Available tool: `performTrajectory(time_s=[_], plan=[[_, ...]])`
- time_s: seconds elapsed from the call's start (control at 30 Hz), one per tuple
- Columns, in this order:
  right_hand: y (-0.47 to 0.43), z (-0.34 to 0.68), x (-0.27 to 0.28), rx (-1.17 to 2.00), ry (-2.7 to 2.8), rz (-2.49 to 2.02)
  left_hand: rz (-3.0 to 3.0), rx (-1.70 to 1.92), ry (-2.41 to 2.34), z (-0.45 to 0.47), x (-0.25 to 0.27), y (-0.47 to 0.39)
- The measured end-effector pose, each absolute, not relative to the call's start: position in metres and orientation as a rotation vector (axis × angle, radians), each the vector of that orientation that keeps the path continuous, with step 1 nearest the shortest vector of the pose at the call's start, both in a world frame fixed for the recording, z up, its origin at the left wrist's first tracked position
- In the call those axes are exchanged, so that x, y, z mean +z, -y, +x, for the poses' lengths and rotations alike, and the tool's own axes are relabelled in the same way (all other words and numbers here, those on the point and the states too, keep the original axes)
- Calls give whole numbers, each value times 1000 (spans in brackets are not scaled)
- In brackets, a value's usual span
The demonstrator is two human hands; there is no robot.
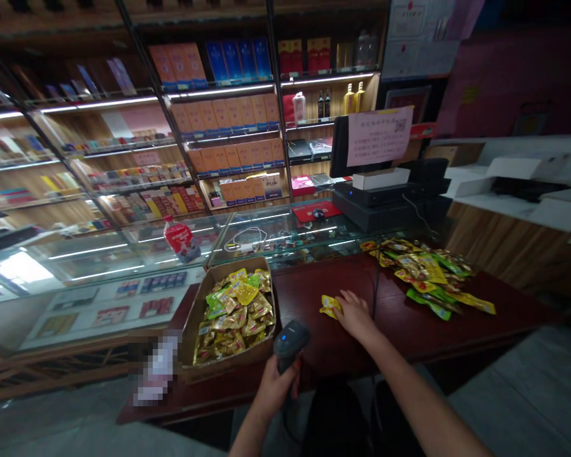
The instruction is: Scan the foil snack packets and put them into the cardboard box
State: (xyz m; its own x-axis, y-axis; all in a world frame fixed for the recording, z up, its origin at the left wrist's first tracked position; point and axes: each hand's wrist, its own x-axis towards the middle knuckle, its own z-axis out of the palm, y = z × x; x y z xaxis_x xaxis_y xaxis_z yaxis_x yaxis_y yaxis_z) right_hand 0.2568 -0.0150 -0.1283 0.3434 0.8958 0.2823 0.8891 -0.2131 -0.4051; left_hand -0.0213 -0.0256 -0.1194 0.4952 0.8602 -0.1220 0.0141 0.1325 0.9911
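My left hand is wrapped round the handle of a dark barcode scanner, with a small blue light on its top. On the dark red table, my right hand grips a small yellow snack packet by its right side. Left of the scanner stands an open cardboard box full of gold, yellow and green snack packets. A loose heap of similar packets lies on the table, right of my right hand.
Behind the table runs a glass display counter with a red bottle, a white cable and a mouse. A monitor and a black till stand at the back. A scanner cord hangs below my left hand.
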Motion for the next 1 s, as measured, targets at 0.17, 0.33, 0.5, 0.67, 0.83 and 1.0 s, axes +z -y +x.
performTrajectory(time_s=[0.17, 0.33, 0.5, 0.67, 0.83, 1.0], plan=[[21, 231, -157, 361, 1204, -1782, 1307, 754, -878, -22, -116, 26], [23, 225, -168, 456, 1078, -1459, 1321, 724, -839, -24, -122, 24], [22, 231, -166, 529, 1088, -1474, 1304, 749, -817, -25, -127, 24], [24, 229, -161, 497, 1058, -1513, 1313, 772, -813, -24, -121, 28], [25, 227, -154, 481, 1066, -1547, 1319, 773, -826, -24, -121, 27], [29, 227, -154, 464, 1122, -1475, 1329, 723, -821, -22, -118, 27]])
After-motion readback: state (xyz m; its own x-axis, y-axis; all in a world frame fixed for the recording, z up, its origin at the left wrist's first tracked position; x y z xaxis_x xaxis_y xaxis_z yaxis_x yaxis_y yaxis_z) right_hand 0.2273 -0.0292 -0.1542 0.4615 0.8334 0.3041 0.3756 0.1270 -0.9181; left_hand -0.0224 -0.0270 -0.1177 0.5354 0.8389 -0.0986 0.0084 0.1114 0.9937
